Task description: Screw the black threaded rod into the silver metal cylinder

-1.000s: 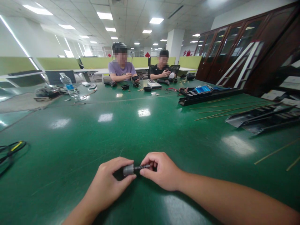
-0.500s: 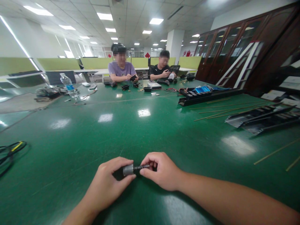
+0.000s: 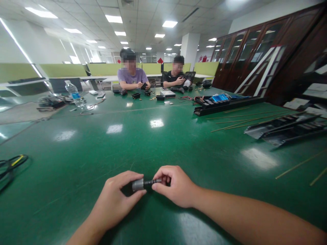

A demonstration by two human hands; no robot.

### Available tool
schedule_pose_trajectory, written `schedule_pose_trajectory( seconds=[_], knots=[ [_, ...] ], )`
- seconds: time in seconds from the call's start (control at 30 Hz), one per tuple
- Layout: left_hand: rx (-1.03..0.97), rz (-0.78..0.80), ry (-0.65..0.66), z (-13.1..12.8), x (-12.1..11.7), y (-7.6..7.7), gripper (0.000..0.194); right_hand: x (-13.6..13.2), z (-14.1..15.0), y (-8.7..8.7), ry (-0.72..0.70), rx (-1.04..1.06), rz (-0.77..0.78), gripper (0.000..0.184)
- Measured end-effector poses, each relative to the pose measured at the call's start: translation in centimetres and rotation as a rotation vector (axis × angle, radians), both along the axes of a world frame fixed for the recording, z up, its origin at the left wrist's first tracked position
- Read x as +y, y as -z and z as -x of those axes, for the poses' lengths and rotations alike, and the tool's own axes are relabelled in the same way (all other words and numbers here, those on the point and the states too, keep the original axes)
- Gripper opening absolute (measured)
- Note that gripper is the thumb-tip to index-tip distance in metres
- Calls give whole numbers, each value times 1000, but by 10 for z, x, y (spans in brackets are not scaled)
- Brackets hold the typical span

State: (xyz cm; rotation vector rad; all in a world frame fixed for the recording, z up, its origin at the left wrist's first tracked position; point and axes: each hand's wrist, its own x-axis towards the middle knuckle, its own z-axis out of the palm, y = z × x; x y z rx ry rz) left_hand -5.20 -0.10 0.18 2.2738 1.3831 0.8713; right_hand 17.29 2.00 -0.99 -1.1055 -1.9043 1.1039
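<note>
Low on the green table [image 3: 84,153], my left hand [image 3: 114,200] pinches a short silver metal cylinder [image 3: 138,184] between thumb and fingers. A dark threaded shaft [image 3: 154,182] sticks out of the cylinder to the right. My right hand [image 3: 176,187] holds the far end of that shaft in its fingertips, and the tip is hidden inside the fingers. The two hands are close together, with only the shaft between them.
A black cable coil [image 3: 10,168] lies at the left edge. Thin brass rods [image 3: 242,122] and black metal channels [image 3: 283,129] lie to the right. At the far end, two seated people [image 3: 130,76] handle small parts beside a water bottle [image 3: 73,92].
The cylinder and both hands sit slightly further left and the whole view has shifted a little. The grip on the cylinder and shaft looks the same.
</note>
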Motion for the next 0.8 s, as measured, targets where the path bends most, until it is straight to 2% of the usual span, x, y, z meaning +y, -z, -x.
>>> schedule_pose_trajectory(
  seconds=[0.8],
  knots=[
    [16,-26,-30,4,-1,-3,22,0,0,-2,8,30,-10,10]
  ],
)
